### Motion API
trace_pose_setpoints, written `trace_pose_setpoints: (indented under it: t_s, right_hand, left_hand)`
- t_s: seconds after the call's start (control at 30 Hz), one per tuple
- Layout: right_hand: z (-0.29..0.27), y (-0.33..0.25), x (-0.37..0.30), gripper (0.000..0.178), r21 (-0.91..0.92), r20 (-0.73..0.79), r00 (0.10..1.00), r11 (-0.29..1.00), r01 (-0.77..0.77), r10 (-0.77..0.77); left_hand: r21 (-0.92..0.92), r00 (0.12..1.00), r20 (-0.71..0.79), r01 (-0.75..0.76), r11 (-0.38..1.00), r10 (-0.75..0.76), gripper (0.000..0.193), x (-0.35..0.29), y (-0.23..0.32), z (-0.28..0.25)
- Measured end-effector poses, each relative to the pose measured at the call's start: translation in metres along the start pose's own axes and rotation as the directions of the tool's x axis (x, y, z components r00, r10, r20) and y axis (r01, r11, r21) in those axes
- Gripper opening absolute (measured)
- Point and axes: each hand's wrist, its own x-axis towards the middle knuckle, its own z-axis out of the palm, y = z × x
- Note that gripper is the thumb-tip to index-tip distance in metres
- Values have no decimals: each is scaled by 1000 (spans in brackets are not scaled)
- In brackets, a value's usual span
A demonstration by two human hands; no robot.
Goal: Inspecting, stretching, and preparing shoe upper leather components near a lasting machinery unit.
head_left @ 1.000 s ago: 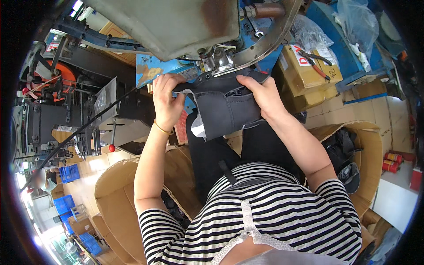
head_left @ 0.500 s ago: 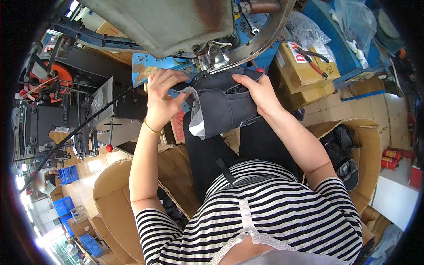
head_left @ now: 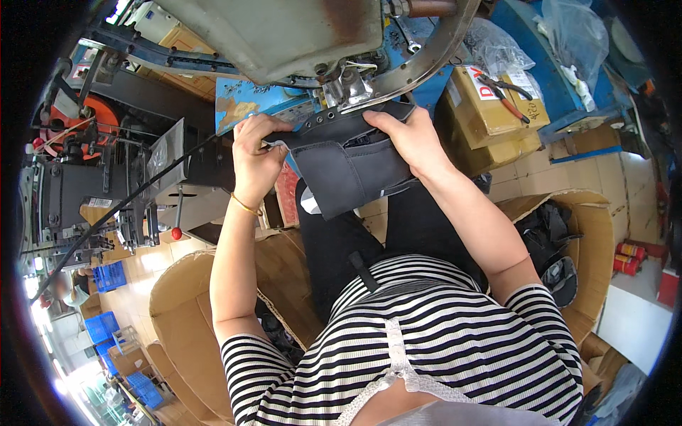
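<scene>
A black shoe upper (head_left: 330, 174) with a row of metal eyelets along its top edge hangs between my two hands, over my lap. My left hand (head_left: 258, 153) pinches its left end, thumb and fingers closed on the edge. With the thumb on top, my right hand (head_left: 412, 142) grips the upper's right side; the other fingers are hidden beneath. The eyeleted edge lies right under the metal head (head_left: 349, 86) of a press-like machine; whether they touch I cannot tell. White lining shows at the lower left corner.
The machine's grey housing (head_left: 277, 32) fills the top. Pliers (head_left: 508, 103) lie on a cardboard carton (head_left: 490, 117) at right. Open cardboard boxes (head_left: 185, 305) flank my legs; the right-hand box (head_left: 593, 248) holds black pieces. Other machinery (head_left: 78, 184) stands at left.
The upper has tilted and turned in my hands, its left part coming round flatter so less of the clear-and-white lining shows. My left hand has shifted slightly left and down.
</scene>
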Motion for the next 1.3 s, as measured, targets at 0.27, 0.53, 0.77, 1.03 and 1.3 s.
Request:
trace_pose_setpoints:
  t_s: [0.27, 0.53, 0.77, 1.03, 1.3]
  right_hand:
    - [-9, -1, -1, 27, -13, 91, 990, 994, -110, 111]
    - [-18, 2, -11, 26, 82, 108, 988, 990, -116, 107]
    - [-8, 5, -10, 27, 121, 120, 992, 991, -55, 41]
    - [-4, 8, -3, 38, -183, 74, 996, 983, -32, 46]
    - [-5, 4, -1, 33, -311, 78, 991, 947, -75, 104]
  left_hand:
    - [-26, 996, 45, 76, 997, -75, 33, -6, 6, 6]
    - [-16, 999, 3, 37, 999, -37, 34, -8, 7, 10]
    - [13, 998, 4, 58, 998, -58, 32, -12, 4, 2]
    - [-49, 978, 81, 195, 980, -191, 31, -27, -7, 1]
    - [-96, 954, 129, 285, 954, -272, 31, -31, -9, 6]
